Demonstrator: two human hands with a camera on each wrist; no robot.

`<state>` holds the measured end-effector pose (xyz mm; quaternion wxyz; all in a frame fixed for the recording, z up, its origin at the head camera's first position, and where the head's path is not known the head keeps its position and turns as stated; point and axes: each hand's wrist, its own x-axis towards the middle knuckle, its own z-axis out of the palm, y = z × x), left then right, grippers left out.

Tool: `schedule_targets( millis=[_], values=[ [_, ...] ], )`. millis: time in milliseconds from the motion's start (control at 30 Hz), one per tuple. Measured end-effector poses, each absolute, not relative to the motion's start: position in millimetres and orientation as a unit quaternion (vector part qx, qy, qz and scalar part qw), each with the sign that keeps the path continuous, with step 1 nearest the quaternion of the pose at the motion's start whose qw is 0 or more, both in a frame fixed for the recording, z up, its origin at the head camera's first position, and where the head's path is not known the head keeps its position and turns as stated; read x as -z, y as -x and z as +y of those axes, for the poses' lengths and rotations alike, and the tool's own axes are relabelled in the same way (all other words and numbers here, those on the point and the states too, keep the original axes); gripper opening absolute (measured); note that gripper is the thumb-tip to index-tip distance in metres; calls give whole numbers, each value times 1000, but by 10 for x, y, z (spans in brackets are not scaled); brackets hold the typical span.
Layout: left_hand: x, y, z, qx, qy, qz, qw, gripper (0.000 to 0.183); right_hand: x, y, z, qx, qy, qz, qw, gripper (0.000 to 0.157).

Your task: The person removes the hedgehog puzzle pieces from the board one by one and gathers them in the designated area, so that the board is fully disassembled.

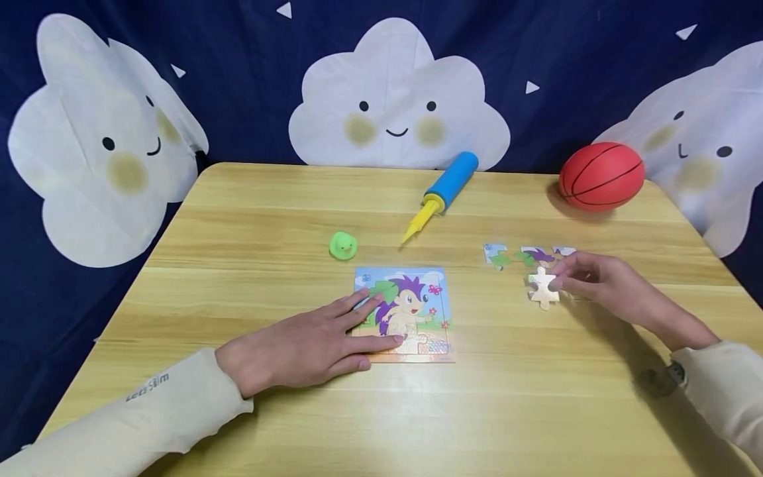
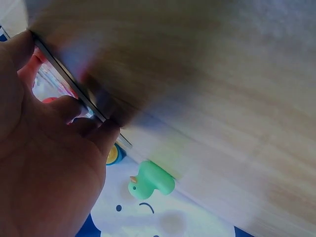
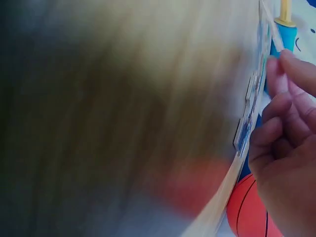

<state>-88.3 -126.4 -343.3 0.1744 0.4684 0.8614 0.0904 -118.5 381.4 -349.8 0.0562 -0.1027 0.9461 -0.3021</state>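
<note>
A jigsaw puzzle (image 1: 438,281) with a purple-haired hedgehog picture lies flat in the middle of the table. My left hand (image 1: 310,348) rests on its left side, fingers spread across the picture and covering part of it. To the right, my right hand (image 1: 614,285) pinches a puzzle piece (image 1: 544,289) between thumb and fingers, tilted so it catches the light. In the right wrist view this puzzle piece (image 3: 272,25) appears edge-on at the fingertips. Just beyond it lie loose puzzle pieces (image 1: 496,254), some partly hidden by the right hand.
A green toy duck (image 1: 343,246) sits behind the puzzle. Farther back lies a blue and yellow hand pump (image 1: 451,182), its tip pointing toward the puzzle. A red ball (image 1: 602,177) stands at the table's back right corner. Behind the table hangs a dark blue cloud-patterned curtain (image 1: 250,79).
</note>
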Motion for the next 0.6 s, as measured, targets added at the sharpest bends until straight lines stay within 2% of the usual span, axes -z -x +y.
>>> schedule_targets(
  millis=[267,600],
  values=[
    [3427,881,-1263,-92,-464,862,181,50,3537,1206,3803,229,155,961,-2,13],
    [3416,878,-1262,-94,-465,861,183,50,3552,1233,3782,201,163,966,-7,13]
  ],
)
